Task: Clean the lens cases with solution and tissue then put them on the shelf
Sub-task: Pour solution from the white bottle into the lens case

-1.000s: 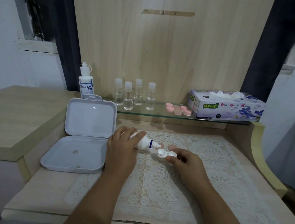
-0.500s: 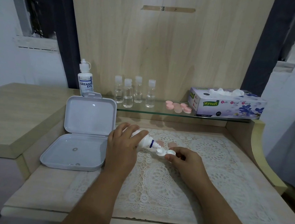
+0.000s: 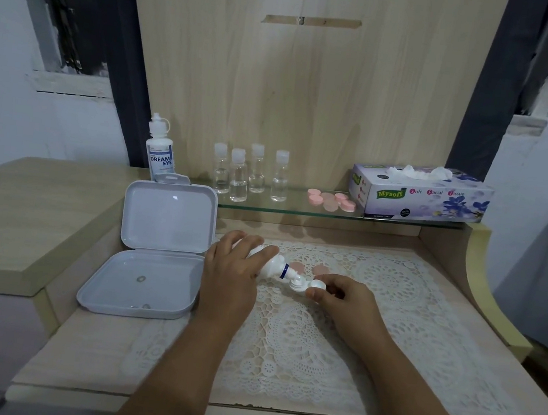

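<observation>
Near the frame's centre, the left hand (image 3: 231, 273) wraps a white bottle (image 3: 272, 267), tipped with its nozzle down over the case (image 3: 306, 285), a small white twin-cup piece that the right hand (image 3: 341, 296) pinches at its right end, low over the lace mat (image 3: 372, 323). The step looks like dosing solution into the left cup. A hard squeeze could overfill the shallow cup and soak the lace; the light case, held at one end only, could tip or twist if the nozzle presses on it. Two pink caps (image 3: 308, 268) lie just behind the case, where a stray knuckle could knock them. The open box (image 3: 152, 261) sits close at centre left, beside the left wrist, so that side is tight. The mat is open toward the right and toward the bottom of the frame. The glass shelf (image 3: 402, 219) above carries the tissue box (image 3: 421, 192) at upper right, pink cases (image 3: 332, 199) and small vials (image 3: 249, 173), leaving little spare room.
</observation>
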The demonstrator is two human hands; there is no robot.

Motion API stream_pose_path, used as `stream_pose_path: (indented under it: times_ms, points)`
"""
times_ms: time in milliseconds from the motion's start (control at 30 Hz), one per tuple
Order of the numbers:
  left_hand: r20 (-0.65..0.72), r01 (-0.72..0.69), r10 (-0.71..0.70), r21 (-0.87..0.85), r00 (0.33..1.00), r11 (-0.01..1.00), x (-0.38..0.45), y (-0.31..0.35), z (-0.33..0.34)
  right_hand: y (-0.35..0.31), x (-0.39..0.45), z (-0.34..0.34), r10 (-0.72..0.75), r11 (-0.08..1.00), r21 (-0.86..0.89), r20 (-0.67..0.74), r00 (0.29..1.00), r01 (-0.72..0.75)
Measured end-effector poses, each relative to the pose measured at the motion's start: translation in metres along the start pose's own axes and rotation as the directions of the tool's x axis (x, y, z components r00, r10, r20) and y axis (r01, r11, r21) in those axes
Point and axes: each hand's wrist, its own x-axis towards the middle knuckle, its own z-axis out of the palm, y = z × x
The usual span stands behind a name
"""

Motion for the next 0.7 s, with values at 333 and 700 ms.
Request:
stream_pose_path:
  times_ms: [333, 700]
  points:
    - [-0.003, 0.019, -0.019, 0.045, 1.000, 0.999, 0.0002, 0.0031, -0.0046, 0.0019, 0.0014, 0.0005, 0.007, 1.000, -0.001, -0.008, 1.000, -0.007]
    - [-0.012, 0.001, -0.001, 0.055, 1.000, 0.998, 0.0007, 0.0038, -0.0052, 0.0030, 0.0023, 0.0006, 0.013, 1.000, -0.002, -0.006, 1.000, -0.013]
